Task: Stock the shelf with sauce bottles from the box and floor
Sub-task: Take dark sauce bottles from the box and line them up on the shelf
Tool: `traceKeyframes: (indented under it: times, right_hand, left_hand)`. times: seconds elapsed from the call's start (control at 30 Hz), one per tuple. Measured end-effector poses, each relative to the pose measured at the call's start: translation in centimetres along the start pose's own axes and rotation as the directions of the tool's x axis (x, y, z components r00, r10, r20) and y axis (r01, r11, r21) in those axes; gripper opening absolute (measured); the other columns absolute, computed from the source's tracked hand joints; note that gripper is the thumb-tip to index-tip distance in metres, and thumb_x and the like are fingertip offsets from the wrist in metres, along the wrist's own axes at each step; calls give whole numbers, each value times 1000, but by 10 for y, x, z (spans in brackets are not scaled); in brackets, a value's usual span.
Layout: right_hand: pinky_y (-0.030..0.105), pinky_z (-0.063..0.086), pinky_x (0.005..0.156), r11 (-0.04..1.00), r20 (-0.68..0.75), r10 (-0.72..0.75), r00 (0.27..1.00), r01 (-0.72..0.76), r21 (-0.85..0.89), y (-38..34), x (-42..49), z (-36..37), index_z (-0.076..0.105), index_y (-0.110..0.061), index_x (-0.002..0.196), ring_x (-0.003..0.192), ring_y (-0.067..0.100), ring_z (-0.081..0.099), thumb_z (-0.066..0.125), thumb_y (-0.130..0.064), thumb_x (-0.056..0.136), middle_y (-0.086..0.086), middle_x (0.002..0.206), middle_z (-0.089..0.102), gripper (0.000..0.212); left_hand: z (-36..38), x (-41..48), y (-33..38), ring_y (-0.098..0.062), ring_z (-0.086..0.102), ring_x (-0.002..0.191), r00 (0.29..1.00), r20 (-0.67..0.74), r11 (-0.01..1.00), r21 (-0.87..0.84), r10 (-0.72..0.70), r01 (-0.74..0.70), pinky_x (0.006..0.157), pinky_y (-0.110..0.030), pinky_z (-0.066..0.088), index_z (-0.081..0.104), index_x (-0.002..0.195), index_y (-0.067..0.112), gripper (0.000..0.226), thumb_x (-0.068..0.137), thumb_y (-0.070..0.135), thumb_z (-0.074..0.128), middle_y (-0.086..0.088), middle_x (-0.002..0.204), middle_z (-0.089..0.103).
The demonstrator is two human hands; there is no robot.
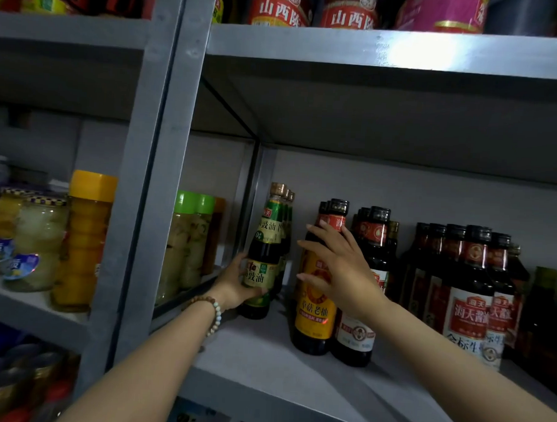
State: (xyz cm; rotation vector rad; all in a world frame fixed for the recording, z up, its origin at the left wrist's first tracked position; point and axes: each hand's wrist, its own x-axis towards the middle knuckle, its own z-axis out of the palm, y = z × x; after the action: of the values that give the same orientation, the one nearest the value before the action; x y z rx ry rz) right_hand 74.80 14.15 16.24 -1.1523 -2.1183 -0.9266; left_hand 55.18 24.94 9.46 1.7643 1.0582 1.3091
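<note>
Both hands are at the shelf. The left hand grips the green-labelled soy sauce bottle, upright at the shelf's left end. The right hand is spread open against the yellow-labelled bottle. The placing step looks nearly done; the next move is probably to release and fetch another bottle.

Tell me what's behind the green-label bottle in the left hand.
Two matching bottles stand behind the green-label bottle, only caps and edges showing; the rest is covered.

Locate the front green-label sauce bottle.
Head view: the green-label bottle stands at the left end of the shelf, gripped low by the left hand, left of the yellow-label bottle.
</note>
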Motion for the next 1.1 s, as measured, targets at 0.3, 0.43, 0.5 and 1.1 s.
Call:
traceKeyframes:
  times: [0.3, 0.43, 0.5, 1.1]
  right_hand:
    - [32, -9, 116, 1000, -9, -18, 1000, 18, -1, 4, -2, 4, 48, -26, 135, 143, 7, 1, 58, -45, 87, -4, 154, 29, 52]
    - [32, -9, 116, 1000, -7, -19, 1000, 19, 6, 4, -2, 4, 48, -27, 135, 143, 7, 1, 57, -46, 87, -5, 154, 29, 52]
    - [32, -8, 116, 1000, -11, -21, 1000, 21, 15, 3, -2, 4, 48, -26, 135, 143, 8, 2, 57, -45, 87, -4, 153, 30, 52]
    - [34, -9, 116, 1000, 1, 1, 1000, -1, 4, 2, -1, 7, 49, -27, 133, 145, 11, 4, 57, -47, 85, -5, 153, 31, 52]
  left_hand:
    - [7, 16, -8, -24, 45, 127, 1000, 7, 1000, -15, -1, 1, 103, -44, 42, 28, 141, 16, 86, 72, 3, 77, -9, 137, 48]
    - [8, 19, -9, -25, 44, 128, 1000, 5, 1000, -7, 6, -6, 104, -44, 41, 26, 143, 16, 88, 73, 4, 76, -10, 139, 47]
    - [8, 19, -10, -25, 43, 128, 1000, 6, 1000, -11, 2, -2, 104, -45, 40, 24, 145, 16, 90, 73, 4, 76, -10, 140, 46]
    - [8, 17, -12, -23, 43, 129, 999, 21, 999, -16, 34, -34, 105, -45, 39, 24, 145, 19, 85, 77, 3, 72, -6, 139, 47]
